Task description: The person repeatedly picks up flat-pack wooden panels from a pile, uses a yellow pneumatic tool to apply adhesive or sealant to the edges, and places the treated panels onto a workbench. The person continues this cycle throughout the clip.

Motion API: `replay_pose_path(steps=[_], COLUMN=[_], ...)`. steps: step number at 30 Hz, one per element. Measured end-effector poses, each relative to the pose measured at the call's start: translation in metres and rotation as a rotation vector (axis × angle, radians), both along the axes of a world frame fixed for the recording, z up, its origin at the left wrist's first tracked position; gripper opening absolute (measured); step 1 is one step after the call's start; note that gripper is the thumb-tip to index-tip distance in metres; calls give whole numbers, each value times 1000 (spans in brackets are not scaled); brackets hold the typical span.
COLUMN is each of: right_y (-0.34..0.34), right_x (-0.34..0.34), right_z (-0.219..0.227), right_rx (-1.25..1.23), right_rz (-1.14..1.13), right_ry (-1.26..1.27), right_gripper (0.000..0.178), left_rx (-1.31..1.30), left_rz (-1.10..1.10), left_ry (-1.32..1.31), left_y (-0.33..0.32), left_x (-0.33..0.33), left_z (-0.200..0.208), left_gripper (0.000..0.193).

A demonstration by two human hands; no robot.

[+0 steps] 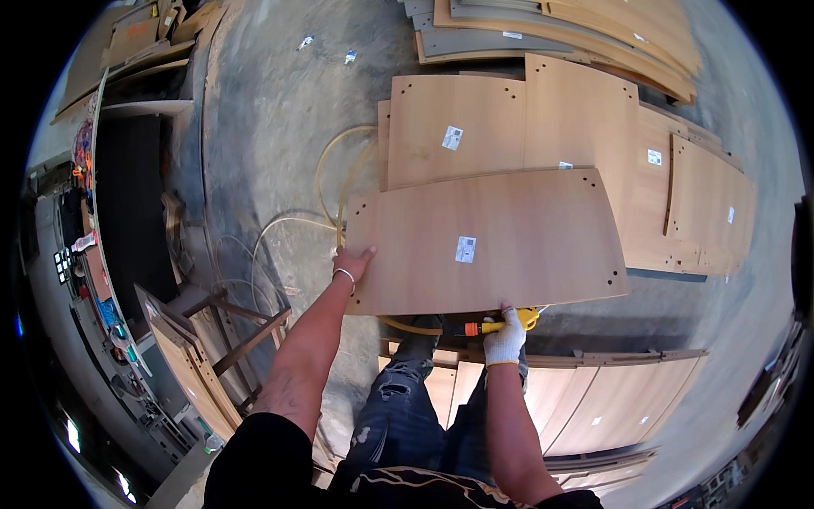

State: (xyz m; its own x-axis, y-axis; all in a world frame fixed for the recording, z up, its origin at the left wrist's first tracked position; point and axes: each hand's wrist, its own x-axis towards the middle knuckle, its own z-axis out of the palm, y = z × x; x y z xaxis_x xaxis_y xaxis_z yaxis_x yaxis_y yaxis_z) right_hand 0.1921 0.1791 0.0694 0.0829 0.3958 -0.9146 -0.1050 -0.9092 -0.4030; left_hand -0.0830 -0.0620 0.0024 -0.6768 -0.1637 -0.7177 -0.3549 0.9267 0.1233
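A light-brown wooden panel with a white label and dark holes at its corners spans the middle in front of me. My left hand, bare with a white band at the wrist, grips its left edge, thumb on top and the other fingers mostly hidden. My right hand wears a white glove and is closed around a yellow hand tool with an orange and black end; its exact kind is unclear. The gloved fingertips reach the panel's near edge.
More labelled panels lie beyond, with a taller stack behind them. Upright panels stand near my legs. A pale yellow hose loops over the concrete floor at left. A wooden frame and a cluttered bench stand farther left.
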Motion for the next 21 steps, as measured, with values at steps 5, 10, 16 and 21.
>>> replay_pose_path(steps=[5,10,16,21], right_y=[-1,-13,-38,-36], right_x=[14,31,52,73], right_z=[5,9,12,-8], right_rx=[78,59,57,-7], right_rz=[23,11,27,-3], right_ry=[38,67,107,159], right_gripper=[29,35,43,46], left_rx=[215,3,71,84], left_rz=[177,-175,-547,-385], left_ry=[-233,-221,-61,-328], left_y=[-41,-63,18,30], left_x=[28,30,-37,-56], left_z=[4,-22,-60,-85], left_gripper=[118,109,93,94])
